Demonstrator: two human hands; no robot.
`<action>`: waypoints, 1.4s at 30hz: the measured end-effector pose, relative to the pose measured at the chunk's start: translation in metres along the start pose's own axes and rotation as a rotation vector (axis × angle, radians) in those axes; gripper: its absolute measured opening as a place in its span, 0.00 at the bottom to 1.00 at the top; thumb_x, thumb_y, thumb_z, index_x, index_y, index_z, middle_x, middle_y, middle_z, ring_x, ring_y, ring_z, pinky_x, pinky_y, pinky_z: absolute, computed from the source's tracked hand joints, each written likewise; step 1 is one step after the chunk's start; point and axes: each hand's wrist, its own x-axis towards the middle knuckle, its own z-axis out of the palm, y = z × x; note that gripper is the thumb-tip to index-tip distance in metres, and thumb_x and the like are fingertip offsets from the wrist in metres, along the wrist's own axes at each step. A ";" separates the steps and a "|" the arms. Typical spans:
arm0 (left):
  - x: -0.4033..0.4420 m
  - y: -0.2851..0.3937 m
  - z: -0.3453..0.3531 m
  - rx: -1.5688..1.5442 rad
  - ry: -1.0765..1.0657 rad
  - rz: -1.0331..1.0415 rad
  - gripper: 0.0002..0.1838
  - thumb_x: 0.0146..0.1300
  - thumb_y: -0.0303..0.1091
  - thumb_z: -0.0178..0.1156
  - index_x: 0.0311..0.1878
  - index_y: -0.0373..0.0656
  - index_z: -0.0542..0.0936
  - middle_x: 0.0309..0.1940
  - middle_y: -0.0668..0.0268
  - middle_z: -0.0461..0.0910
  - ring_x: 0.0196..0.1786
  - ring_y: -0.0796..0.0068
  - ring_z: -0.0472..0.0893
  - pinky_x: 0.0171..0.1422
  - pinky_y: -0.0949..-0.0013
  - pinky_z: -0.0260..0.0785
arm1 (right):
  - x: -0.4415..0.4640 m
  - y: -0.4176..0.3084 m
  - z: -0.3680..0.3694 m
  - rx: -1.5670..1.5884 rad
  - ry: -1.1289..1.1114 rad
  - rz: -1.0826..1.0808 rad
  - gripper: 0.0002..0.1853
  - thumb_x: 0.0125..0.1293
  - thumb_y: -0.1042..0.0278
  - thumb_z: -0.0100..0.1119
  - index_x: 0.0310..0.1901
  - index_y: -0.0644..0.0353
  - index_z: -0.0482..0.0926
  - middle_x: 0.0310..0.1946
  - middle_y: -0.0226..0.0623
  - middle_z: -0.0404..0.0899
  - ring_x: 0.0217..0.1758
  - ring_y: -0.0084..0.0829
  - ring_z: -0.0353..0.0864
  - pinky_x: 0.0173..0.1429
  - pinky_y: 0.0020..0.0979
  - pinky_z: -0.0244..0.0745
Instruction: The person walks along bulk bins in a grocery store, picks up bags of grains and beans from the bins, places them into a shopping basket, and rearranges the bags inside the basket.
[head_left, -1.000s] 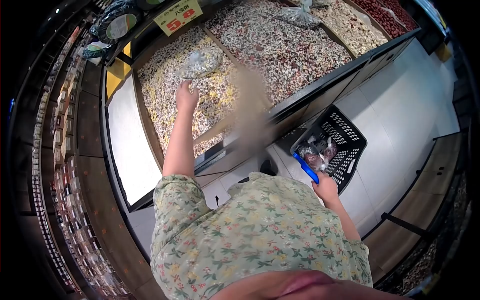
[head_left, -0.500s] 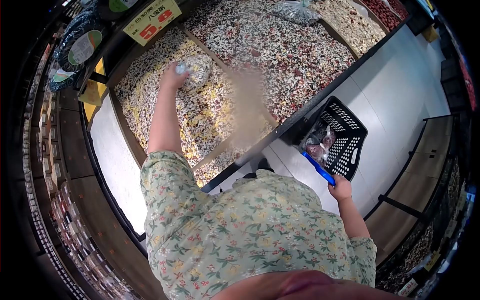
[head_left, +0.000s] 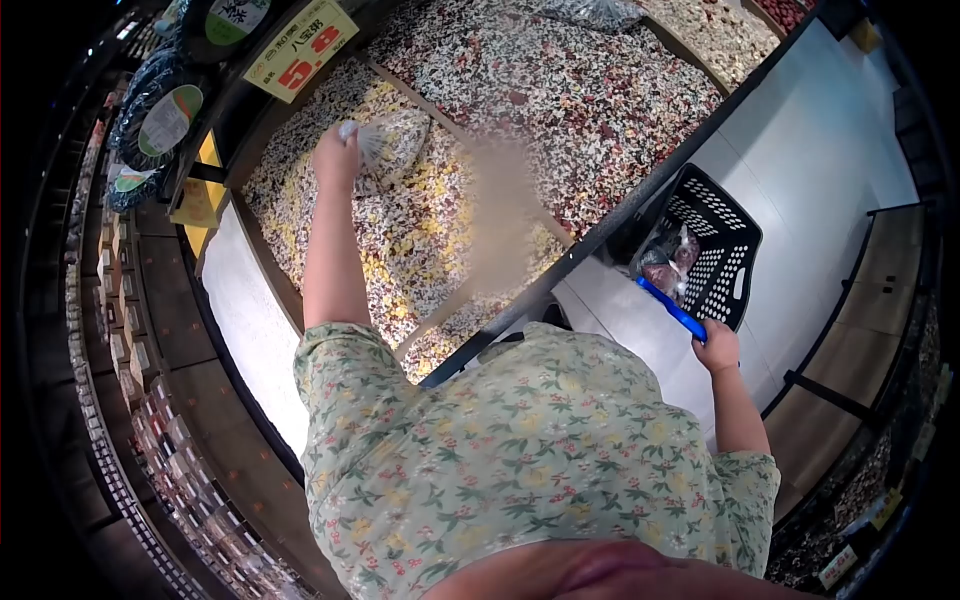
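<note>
My left hand (head_left: 336, 158) is closed round the gathered end of a clear plastic bag (head_left: 395, 140). The bag spreads out to the right over a bin of mixed grains (head_left: 390, 240), and grains show in it or through it; I cannot tell which. At lower right, my right hand (head_left: 716, 346) grips the blue handle (head_left: 672, 309) of a black shopping basket (head_left: 728, 215). Bagged goods (head_left: 665, 268) in clear plastic lie inside the basket.
Dividers (head_left: 430, 105) part the grain bins. A yellow price sign (head_left: 300, 50) stands at the upper left beside dark wrapped packages (head_left: 165, 115). Another clear bag (head_left: 595, 12) lies on the far grains. A dark edge (head_left: 620, 225) borders the bins above the tiled floor (head_left: 800, 170).
My left hand has drawn slightly up and left, and the bag now looks stretched out from it. The basket and my right hand appear shifted up and right as the view moves.
</note>
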 end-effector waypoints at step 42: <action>-0.272 0.555 0.282 -0.370 -0.925 0.891 0.13 0.64 0.35 0.56 0.37 0.33 0.81 0.36 0.48 0.80 0.43 0.48 0.79 0.49 0.58 0.70 | 0.030 0.045 -0.015 0.766 -0.278 -0.237 0.19 0.54 0.66 0.60 0.49 0.55 0.76 0.39 0.44 0.77 0.43 0.46 0.80 0.47 0.43 0.75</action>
